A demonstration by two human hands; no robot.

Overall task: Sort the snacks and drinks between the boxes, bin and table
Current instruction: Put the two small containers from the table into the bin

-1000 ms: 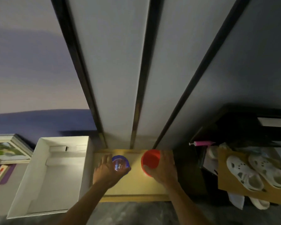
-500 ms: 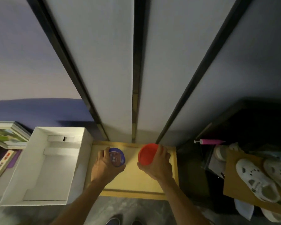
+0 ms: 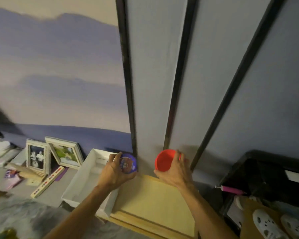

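Above the far edge of the wooden tray (image 3: 154,204), close to the grey wall (image 3: 154,83), both hands hover, each with one item. The left hand (image 3: 113,173) curls fingers and thumb round a blue tub (image 3: 129,165) with a printed lid, over the corner where the white box (image 3: 89,180) meets the tray. The right hand (image 3: 175,171) grips a red cup (image 3: 164,161) by its side, with its mouth toward the camera; nothing shows inside it. Both items are in the air, resting on nothing. I judge the sorting to be at an early or middle point: these two things have no place yet, and no bin is in view. The white box shows only bare floor and folded flaps where the left forearm (image 3: 86,204) does not hide it, and I can make out nothing on the tray's visible boards. To the left, near two picture frames (image 3: 64,154), lie purple packets (image 3: 11,176) too blurred to name, possibly more to sort.
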